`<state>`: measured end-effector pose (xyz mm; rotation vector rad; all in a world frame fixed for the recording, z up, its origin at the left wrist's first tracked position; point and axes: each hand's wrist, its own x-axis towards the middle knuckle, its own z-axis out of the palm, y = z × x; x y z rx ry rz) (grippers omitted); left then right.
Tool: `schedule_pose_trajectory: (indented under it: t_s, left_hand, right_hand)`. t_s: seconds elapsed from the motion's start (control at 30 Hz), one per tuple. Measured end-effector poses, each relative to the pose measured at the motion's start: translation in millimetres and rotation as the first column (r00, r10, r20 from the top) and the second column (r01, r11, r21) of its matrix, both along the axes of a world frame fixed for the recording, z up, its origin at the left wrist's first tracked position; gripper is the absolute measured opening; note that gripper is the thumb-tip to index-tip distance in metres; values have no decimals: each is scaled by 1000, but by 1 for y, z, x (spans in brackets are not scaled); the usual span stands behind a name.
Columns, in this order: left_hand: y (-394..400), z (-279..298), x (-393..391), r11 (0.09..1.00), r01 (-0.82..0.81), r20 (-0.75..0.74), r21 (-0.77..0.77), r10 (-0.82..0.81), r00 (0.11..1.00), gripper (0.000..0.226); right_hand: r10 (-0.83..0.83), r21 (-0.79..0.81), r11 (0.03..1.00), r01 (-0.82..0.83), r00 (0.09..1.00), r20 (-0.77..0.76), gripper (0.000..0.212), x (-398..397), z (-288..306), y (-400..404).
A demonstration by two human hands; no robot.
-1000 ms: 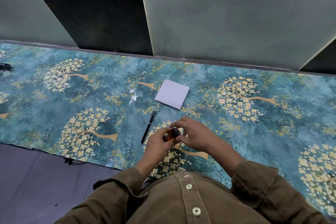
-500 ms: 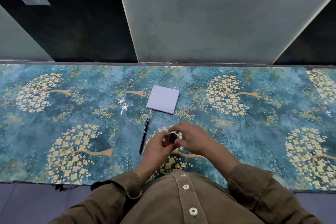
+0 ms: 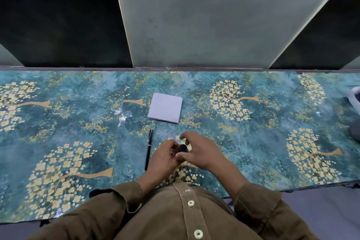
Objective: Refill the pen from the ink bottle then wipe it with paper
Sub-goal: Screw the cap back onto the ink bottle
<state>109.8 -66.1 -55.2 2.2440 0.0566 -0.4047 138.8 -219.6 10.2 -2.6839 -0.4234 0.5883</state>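
A small ink bottle with a dark cap [image 3: 182,148] stands on the table just in front of me, mostly hidden by my hands. My left hand [image 3: 164,159] wraps around its body from the left. My right hand [image 3: 198,152] pinches the cap with thumb and fingertips from the right. A slim black pen [image 3: 148,149] lies capped on the table just left of my left hand, pointing away from me. A folded square of white paper [image 3: 165,110] lies flat beyond the pen and the bottle.
The table wears a glossy teal cloth [image 3: 78,122] printed with yellow-blossom trees. A grey wall panel [image 3: 204,15] rises right behind the table's far edge. A white object [image 3: 355,99] sits at the right edge, cut off by the frame.
The view has swung to face the table squarely. My hands stay on the bottle; the red of its body no longer shows, and my right fingers have shifted on the cap.
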Motion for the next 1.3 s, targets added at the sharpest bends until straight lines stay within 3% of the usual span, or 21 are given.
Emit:
schedule_pose_trajectory:
  t_s: [0.13,0.27,0.4,0.63,0.87,1.0,1.13,1.3]
  left_hand:
    - [4,-3,3,998,64,38,14,-65,997,54]
    - [7,-4,4,997,80,32,1,-80,996,58]
    - [9,-5,5,995,93,24,-21,-93,995,53]
    - [10,-9,6,994,110,50,18,-111,993,45]
    - [11,-12,8,994,110,38,4,-110,993,52]
    - [12,-9,8,993,122,33,4,-122,992,52]
    - [13,-9,10,992,123,32,-7,-123,992,52]
    - [14,-10,11,992,125,21,5,-125,992,52]
  right_hand:
    - [0,36,999,1,1000,-13,37,-6,-2,4]
    - [-100,26,995,99,995,22,27,-13,-2,8]
    - [-210,-15,977,212,975,78,39,-13,-2,13]
    - [-175,95,980,177,984,-30,38,-15,-8,3]
    - [-196,33,980,196,981,-3,24,-12,-4,4]
    - [-192,-19,981,192,981,31,35,-10,-3,6]
    - [-172,81,981,175,984,-37,47,-9,-4,2]
    - [-147,80,985,152,987,-68,25,-6,-7,0]
